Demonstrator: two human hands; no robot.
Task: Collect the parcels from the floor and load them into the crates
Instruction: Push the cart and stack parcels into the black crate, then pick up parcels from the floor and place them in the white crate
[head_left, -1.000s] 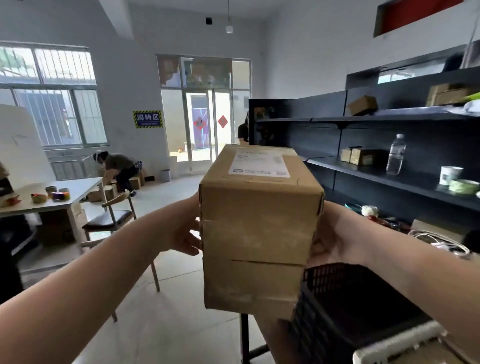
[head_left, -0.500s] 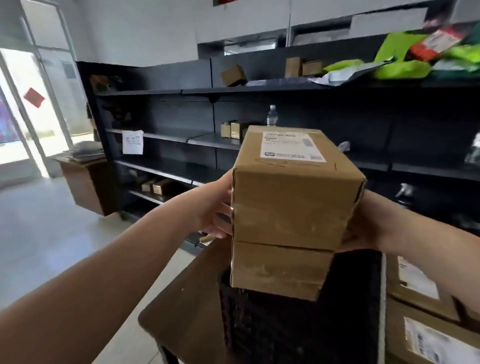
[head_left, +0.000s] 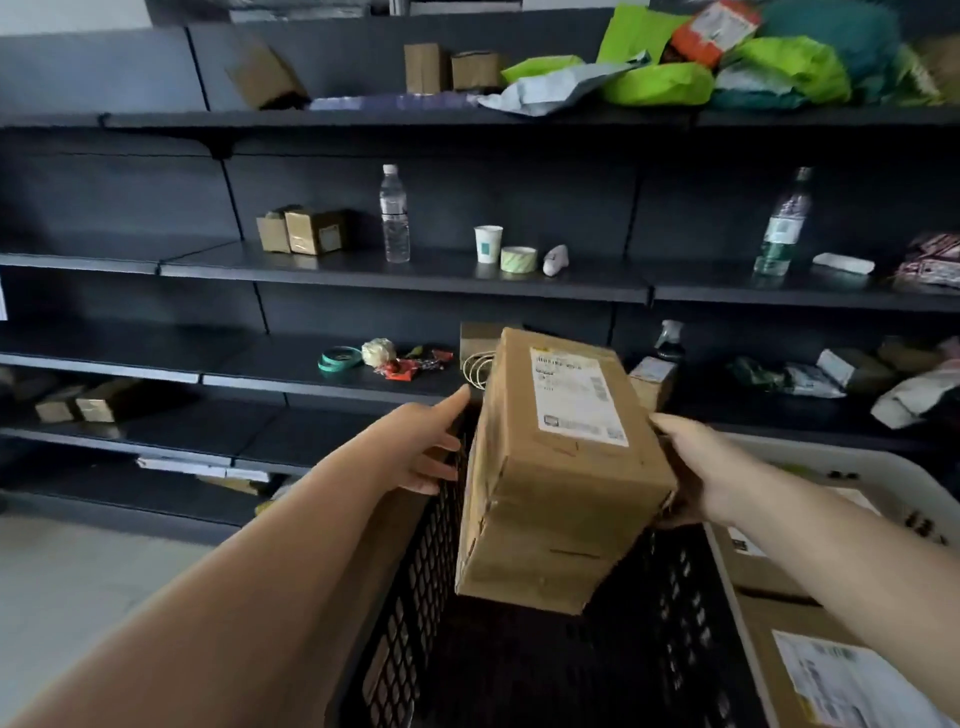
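- Nearest to my view: a black mesh crate (head_left: 415, 597), its lattice wall running up the lower centre of the picture; its inside is dark and I cannot make out any contents.
- To the crate's right stands a white crate (head_left: 883, 462), touching or just beside it; I see cardboard parcels (head_left: 810, 670) with printed labels lying inside.
- Held above the black crate's opening: a brown cardboard parcel (head_left: 556, 478), tilted, label face up, its lower end dipping below the rim line.
- Left hand (head_left: 415, 447): fingers straight and spread. The fingertips lie at the parcel's left face, above the crate's left wall; I cannot tell whether they press the box or only sit beside it.
- Right hand (head_left: 696, 467): set against the parcel's right side, fingers wrapped to its underside, carrying the load. The fingertips are hidden behind the box.
- Beyond the crates: dark shelving (head_left: 363, 275) spanning the full width.
- Lower shelf: green tape roll (head_left: 340, 358), small wrapped items, coiled cord, further cartons.
- Middle shelf: two small cartons, water bottle (head_left: 395, 213), paper cup (head_left: 488, 244), a tape roll, second bottle at right.
- Top shelf: small cartons and green mailer bags (head_left: 660, 83).
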